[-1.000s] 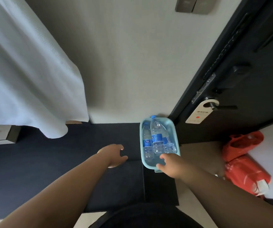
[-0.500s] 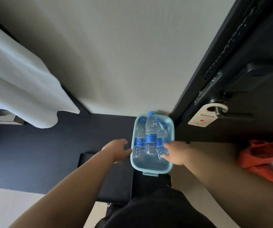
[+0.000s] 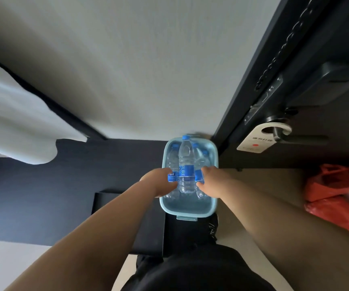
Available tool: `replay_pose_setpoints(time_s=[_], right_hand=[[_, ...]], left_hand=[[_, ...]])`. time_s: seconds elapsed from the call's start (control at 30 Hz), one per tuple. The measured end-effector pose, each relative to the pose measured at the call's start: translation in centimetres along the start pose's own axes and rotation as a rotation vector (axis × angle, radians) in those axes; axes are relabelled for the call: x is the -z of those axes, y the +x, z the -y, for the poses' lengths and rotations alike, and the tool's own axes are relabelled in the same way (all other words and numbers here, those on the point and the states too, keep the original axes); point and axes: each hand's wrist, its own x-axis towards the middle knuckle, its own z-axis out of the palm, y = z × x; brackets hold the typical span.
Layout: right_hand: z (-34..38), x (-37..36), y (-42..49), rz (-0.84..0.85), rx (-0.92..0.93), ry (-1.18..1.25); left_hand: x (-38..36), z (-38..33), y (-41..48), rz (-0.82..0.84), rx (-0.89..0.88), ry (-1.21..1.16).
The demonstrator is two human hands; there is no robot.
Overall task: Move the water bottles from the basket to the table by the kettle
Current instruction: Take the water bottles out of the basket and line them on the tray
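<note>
A light blue plastic basket (image 3: 187, 208) stands on the dark floor against the white wall, beside the black door. Several clear water bottles with blue caps and blue labels lie in it; the middle bottle (image 3: 185, 164) is the largest in view. My left hand (image 3: 159, 182) is inside the basket and grips the left bottle (image 3: 172, 177) at its label. My right hand (image 3: 211, 182) grips the right bottle (image 3: 199, 176) at its label. No kettle or table shows in this view.
A black door (image 3: 308, 101) with a lever handle and a white hanger sign (image 3: 259, 140) is at the right. A red plastic bag (image 3: 337, 196) lies on the floor at the right. White bedding (image 3: 16, 122) hangs at the left. A black flat box (image 3: 127, 219) lies by the basket.
Both hands moved from the basket's sides into it and closed on the outer bottles. The view has come closer to the basket.
</note>
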Motion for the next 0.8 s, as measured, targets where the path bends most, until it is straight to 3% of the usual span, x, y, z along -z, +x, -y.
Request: replay_pose_setpoints(time_s=[0.5,0.8], right_hand=[[0.4,-1.1,5.3,-0.015,-0.214,0.13],[0.7,-1.1,8.0,0.064,-0.383,0.551]], left_hand=[[-1.7,-3.2,7.8,-0.127,0.097,-0.126],[-3.6,-5.4,9.8,-0.323,0.259,-0.127]])
